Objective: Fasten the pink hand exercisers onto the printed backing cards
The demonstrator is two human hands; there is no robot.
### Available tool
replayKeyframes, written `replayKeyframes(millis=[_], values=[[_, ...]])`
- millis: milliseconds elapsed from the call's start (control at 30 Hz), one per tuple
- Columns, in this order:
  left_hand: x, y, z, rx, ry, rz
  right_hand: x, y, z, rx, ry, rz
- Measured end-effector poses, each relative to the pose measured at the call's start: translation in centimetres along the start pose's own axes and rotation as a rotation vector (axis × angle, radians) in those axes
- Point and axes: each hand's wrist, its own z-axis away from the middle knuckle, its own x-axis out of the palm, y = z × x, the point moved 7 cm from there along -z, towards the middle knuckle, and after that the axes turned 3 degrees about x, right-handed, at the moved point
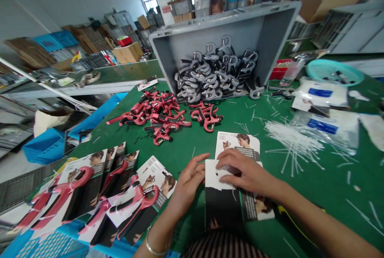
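Note:
My left hand is at the left edge of a cardboard packaging card, its fingers loosely bent and apart. This card shows a white upper part with a small hole and a black lower part. My right hand grips the upper part of the card, thumb on its face. A thin white strip shows beneath the right thumb. Under and behind lie printed cards picturing a person. At the left, pink-and-black hand grip strengtheners lie attached to similar cards.
A grey tote tipped on its side holds many grey hand grips. Loose pink hand grips are piled before it. White cable ties, plastic bags and a turquoise basin occupy the right. A yellow-and-black tool lies beneath my right forearm.

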Motion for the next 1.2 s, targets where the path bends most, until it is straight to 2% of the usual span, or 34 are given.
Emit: replayKeyframes(millis=[167, 267, 367, 433, 533, 600, 667, 733, 800, 867, 967, 1100, 1200], values=[[-0.3, 1.1, 0.6, -0.010, 0.083, -0.170, 1.0, -2.1, -0.1, -0.125, 0.057, 0.293], [0.0, 0.6, 0.0, 0.026, 0.102, -0.140, 2.0, -2.2, 0.2, -0.207, 0.117, 0.420], [-0.3, -0.6, -0.7, 0.029, 0.138, -0.078, 2.5, -2.0, 0.5, -0.218, 0.131, 0.419], [-0.3, -1.4, -1.2, 0.003, 0.134, -0.031, 2.0, -1.8, 0.8, -0.174, 0.127, 0.334], [-0.3, -2.1, -1.5, -0.032, 0.125, 0.074, 0.0, -1.3, 0.9, -0.091, 0.134, 0.160], [-1.2, -2.0, -1.3, -0.002, 0.228, 0.161, -2.1, -0.3, 0.2, -0.073, 0.159, 0.114], [-2.8, -1.8, -0.8, 0.082, 0.397, 0.226, -4.3, 1.3, -1.7, -0.071, 0.209, 0.164], [-3.9, -2.3, -0.3, 0.118, 0.490, 0.245, -6.0, 3.5, -4.9, -0.061, 0.240, 0.302], [-3.8, -3.5, -0.1, 0.057, 0.436, 0.218, -5.7, 5.3, -9.1, -0.103, 0.151, 0.513], [-3.0, -5.2, 0.0, -0.038, 0.332, 0.181, -3.7, 7.2, -13.2, -0.158, -0.044, 0.745], [-2.3, -7.0, 0.7, -0.108, 0.284, 0.148, -1.2, 9.1, -18.0, -0.189, -0.145, 0.813], [-2.7, -8.0, 1.4, -0.050, 0.411, 0.170, 0.4, 10.8, -20.5, -0.183, -0.210, 0.848], [-2.1, -8.8, 1.3, -0.029, 0.446, 0.192, -0.8, 11.7, -20.2, -0.160, -0.217, 0.866]])
